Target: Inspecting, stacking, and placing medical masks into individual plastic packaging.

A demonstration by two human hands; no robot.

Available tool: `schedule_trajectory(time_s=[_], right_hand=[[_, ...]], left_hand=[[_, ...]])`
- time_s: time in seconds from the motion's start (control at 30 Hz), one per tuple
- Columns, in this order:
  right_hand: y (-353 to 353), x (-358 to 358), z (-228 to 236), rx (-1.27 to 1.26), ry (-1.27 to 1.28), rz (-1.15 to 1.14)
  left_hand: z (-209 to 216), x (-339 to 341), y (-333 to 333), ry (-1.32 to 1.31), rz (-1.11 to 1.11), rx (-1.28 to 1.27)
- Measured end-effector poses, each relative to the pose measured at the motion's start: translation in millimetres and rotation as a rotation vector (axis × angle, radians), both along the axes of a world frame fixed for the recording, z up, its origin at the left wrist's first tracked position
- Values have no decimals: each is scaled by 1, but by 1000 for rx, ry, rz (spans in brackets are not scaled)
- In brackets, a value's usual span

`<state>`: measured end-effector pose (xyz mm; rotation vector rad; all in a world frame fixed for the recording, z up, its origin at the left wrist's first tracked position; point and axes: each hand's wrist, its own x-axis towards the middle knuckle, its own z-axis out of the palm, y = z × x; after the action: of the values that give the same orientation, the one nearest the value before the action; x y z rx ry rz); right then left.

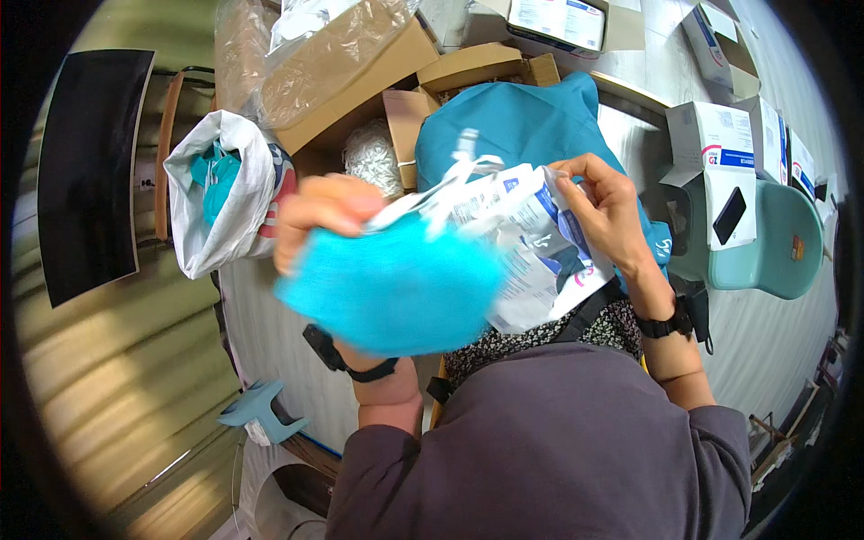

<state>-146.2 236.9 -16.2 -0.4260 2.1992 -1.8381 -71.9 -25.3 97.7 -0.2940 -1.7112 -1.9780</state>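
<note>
Two hands up close to the camera, both busy with the same bundle. The left hand (328, 216) is curled shut over the top edge of a bright blue folded cloth (391, 288) — fingers bent down over it, knuckles toward the camera, and it's a bit blurred so I can't make out each fingertip. The cloth hangs below that hand and covers most of the wrist, where a black wristband (346, 360) shows.

The right hand (603, 211) is pinching the upper edge of a white paper-and-plastic pouch with blue print (531, 252), thumb and fingers closed on it. The pouch sits right against the blue cloth, its open end overlapping the cloth's right side, with some thin white strips (468, 162) sticking up between the hands. That wrist has a black watch (664, 324).

Behind all this lies a big teal fabric bundle (522, 121), partly hidden by the pouch. Left of it is an open cardboard box (360, 90) with crumpled clear plastic on top and something white and stringy inside. Further left is a white bag (225, 198) holding more teal stuff. Off to the right — white cartons with blue markings (729, 144) and a pale green chair (783, 252). The person's grey sleeve (558, 441) fills the bottom.
</note>
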Motion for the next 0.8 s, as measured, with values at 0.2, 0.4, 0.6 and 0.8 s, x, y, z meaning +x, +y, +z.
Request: schedule_trajectory(time_s=[0.2, 0.4, 0.6, 0.8], right_hand=[[-4, 5, 27, -20, 183, -27], [-3, 8, 48, 96, 209, 105], [-1, 9, 29, 19, 153, 48], [-10, -5, 13, -42, -207, -34]], left_hand=[[20, -34, 9, -336, 319, -619], [-42, -33, 52, -488, -252, -933], [-55, -35, 66, -604, -365, -892], [-78, -21, 91, 38, -5, -977]])
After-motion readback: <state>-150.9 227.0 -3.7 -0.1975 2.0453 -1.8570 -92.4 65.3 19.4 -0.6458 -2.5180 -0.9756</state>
